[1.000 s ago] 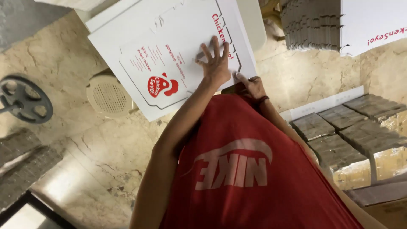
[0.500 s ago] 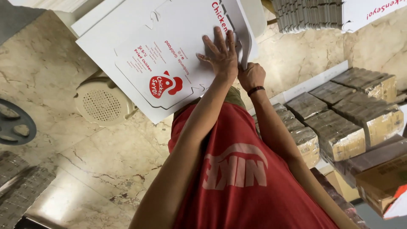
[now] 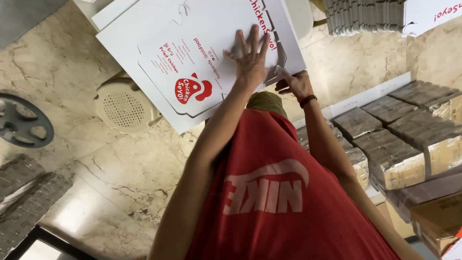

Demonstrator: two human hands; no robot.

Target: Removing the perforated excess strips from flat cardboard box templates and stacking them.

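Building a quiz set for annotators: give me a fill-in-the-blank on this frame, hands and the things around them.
1. The left hand lies flat, fingers spread, on a white flat ____ blank printed in red.
2. The right hand grips that sheet at its ____ edge as the picture shows it.
3. The wrapped bundles lie to the ____ of the person's arms in the picture.
4. The person's shirt is ____.

Missing words: cardboard box; right; right; red
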